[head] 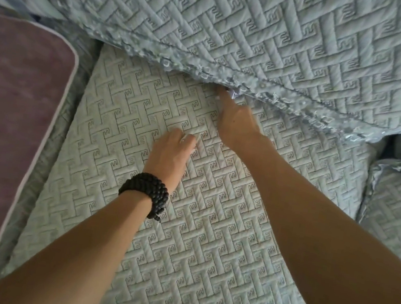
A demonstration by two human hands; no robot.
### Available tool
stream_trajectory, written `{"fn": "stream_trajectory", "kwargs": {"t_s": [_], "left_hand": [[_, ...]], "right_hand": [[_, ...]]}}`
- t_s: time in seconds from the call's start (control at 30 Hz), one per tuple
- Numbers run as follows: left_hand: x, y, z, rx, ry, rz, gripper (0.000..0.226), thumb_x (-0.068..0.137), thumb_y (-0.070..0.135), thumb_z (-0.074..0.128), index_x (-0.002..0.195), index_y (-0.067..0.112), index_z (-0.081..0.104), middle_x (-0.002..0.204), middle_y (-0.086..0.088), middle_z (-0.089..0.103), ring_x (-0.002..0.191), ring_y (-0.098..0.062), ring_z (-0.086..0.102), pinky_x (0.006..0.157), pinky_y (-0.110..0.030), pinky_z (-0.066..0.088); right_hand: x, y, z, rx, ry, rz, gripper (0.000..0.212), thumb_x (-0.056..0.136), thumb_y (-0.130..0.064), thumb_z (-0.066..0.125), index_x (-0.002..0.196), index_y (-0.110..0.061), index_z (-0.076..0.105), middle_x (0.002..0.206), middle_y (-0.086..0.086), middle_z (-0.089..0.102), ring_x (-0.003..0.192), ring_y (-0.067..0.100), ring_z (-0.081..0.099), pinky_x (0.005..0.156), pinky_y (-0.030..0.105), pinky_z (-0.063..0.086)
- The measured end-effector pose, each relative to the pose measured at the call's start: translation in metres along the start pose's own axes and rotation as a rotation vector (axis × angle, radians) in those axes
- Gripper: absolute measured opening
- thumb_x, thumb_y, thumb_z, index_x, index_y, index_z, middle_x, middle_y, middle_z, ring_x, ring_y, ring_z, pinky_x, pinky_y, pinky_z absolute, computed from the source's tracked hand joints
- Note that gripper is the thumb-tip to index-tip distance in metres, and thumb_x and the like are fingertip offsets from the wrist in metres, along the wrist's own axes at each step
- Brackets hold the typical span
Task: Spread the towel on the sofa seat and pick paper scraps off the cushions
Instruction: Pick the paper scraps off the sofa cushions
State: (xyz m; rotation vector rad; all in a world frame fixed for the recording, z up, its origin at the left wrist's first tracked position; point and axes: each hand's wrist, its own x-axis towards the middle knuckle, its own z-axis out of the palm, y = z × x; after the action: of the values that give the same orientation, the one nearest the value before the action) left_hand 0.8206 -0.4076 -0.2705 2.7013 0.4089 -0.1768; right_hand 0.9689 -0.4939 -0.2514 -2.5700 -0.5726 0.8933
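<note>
**Hands at the back crease of the sofa seat**

The right hand reaches to where the seat cover meets the back cover, fingertips pinching a small pale scrap at the fringe. The left hand, with a dark bead bracelet on its wrist, lies knuckles-up on the seat, fingers curled around something white; what it is, I cannot tell. A purple towel lies spread at left.

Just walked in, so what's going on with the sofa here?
A person leans over the quilted seat cushion. The right hand reaches to the fringed edge of the back cover, fingertips at a small pale scrap. The left hand, with a beaded bracelet, rests on the cushion holding something white.
</note>
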Motion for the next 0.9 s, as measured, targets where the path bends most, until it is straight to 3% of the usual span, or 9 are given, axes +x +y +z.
{"fn": "stream_trajectory", "kwargs": {"t_s": [0.17, 0.23, 0.37, 0.47, 0.53, 0.6, 0.7, 0.77, 0.9], "left_hand": [[-0.001, 0.002, 0.001, -0.217, 0.042, -0.165, 0.024, 0.100, 0.022, 0.039, 0.091, 0.006, 0.054, 0.087, -0.003, 0.052, 0.071, -0.013, 0.049, 0.066, -0.022, 0.044], [-0.001, 0.004, -0.004, -0.259, 0.006, -0.222, 0.027, 0.102, 0.027, 0.035, 0.084, 0.012, 0.049, 0.076, 0.005, 0.048, 0.064, -0.007, 0.046, 0.058, -0.015, 0.036], [-0.003, 0.011, -0.013, -0.359, -0.045, -0.241, 0.045, 0.103, 0.034, 0.034, 0.064, 0.015, 0.044, 0.055, 0.006, 0.041, 0.046, -0.007, 0.037, 0.044, -0.014, 0.030], [0.000, 0.023, -0.018, -0.483, -0.013, -0.287, 0.050, 0.102, 0.033, 0.043, 0.054, 0.017, 0.041, 0.047, 0.005, 0.035, 0.037, -0.007, 0.026, 0.036, -0.014, 0.026], [0.001, 0.027, -0.019, -0.502, 0.007, -0.276, 0.044, 0.102, 0.030, 0.044, 0.059, 0.018, 0.043, 0.049, 0.005, 0.037, 0.037, -0.007, 0.027, 0.037, -0.018, 0.027], [0.001, 0.025, -0.022, -0.439, 0.003, -0.252, 0.029, 0.102, 0.027, 0.043, 0.077, 0.013, 0.053, 0.054, 0.006, 0.043, 0.038, -0.009, 0.036, 0.033, -0.022, 0.033], [-0.004, 0.013, -0.027, -0.350, -0.005, -0.199, 0.018, 0.101, 0.025, 0.045, 0.113, 0.017, 0.056, 0.059, 0.011, 0.047, 0.038, -0.001, 0.041, 0.028, -0.012, 0.036], [-0.009, 0.005, -0.035, -0.350, 0.018, -0.097, 0.018, 0.101, 0.018, 0.046, 0.112, 0.012, 0.059, 0.054, 0.012, 0.048, 0.034, 0.000, 0.047, 0.028, -0.009, 0.029], [-0.016, -0.008, -0.038, -0.322, 0.024, -0.050, 0.018, 0.100, 0.011, 0.046, 0.103, 0.006, 0.064, 0.069, 0.003, 0.063, 0.050, 0.018, 0.052, 0.038, -0.002, 0.034]], "right_hand": [[-0.016, 0.016, 0.018, 0.103, 0.196, 0.045, 0.013, 0.101, -0.005, 0.045, 0.110, -0.005, 0.053, 0.081, 0.008, 0.056, 0.061, 0.019, 0.048, 0.047, 0.026, 0.040], [-0.024, 0.023, 0.023, 0.190, 0.237, 0.034, 0.014, 0.101, -0.007, 0.046, 0.100, 0.003, 0.056, 0.075, 0.007, 0.056, 0.058, 0.019, 0.048, 0.049, 0.029, 0.045], [-0.060, 0.029, 0.028, 0.270, 0.273, -0.105, 0.023, 0.101, -0.016, 0.052, 0.087, 0.001, 0.059, 0.058, -0.001, 0.054, 0.035, 0.011, 0.044, 0.031, 0.014, 0.031], [-0.083, 0.033, 0.031, 0.282, 0.320, -0.122, 0.014, 0.101, -0.014, 0.049, 0.103, -0.002, 0.056, 0.061, 0.002, 0.059, 0.039, 0.016, 0.054, 0.032, 0.026, 0.042], [-0.081, 0.029, 0.026, 0.274, 0.364, -0.117, 0.027, 0.099, -0.001, 0.045, 0.126, -0.003, 0.045, 0.070, 0.005, 0.059, 0.044, 0.015, 0.052, 0.036, 0.021, 0.040], [-0.068, 0.026, 0.019, 0.211, 0.408, -0.108, 0.043, 0.094, 0.008, 0.041, 0.135, -0.004, 0.040, 0.090, 0.012, 0.059, 0.060, 0.019, 0.056, 0.046, 0.021, 0.045], [-0.049, 0.020, 0.011, 0.106, 0.430, -0.085, 0.040, 0.095, 0.003, 0.039, 0.135, -0.003, 0.042, 0.113, 0.014, 0.051, 0.085, 0.021, 0.055, 0.061, 0.023, 0.048], [-0.039, 0.015, 0.011, 0.020, 0.437, -0.114, 0.039, 0.096, 0.001, 0.035, 0.134, -0.002, 0.044, 0.124, 0.018, 0.048, 0.096, 0.023, 0.051, 0.073, 0.028, 0.053], [-0.024, 0.016, 0.018, -0.215, 0.477, -0.138, 0.062, 0.084, 0.005, 0.031, 0.142, -0.013, 0.039, 0.137, 0.020, 0.039, 0.114, 0.030, 0.044, 0.093, 0.039, 0.048]]}}
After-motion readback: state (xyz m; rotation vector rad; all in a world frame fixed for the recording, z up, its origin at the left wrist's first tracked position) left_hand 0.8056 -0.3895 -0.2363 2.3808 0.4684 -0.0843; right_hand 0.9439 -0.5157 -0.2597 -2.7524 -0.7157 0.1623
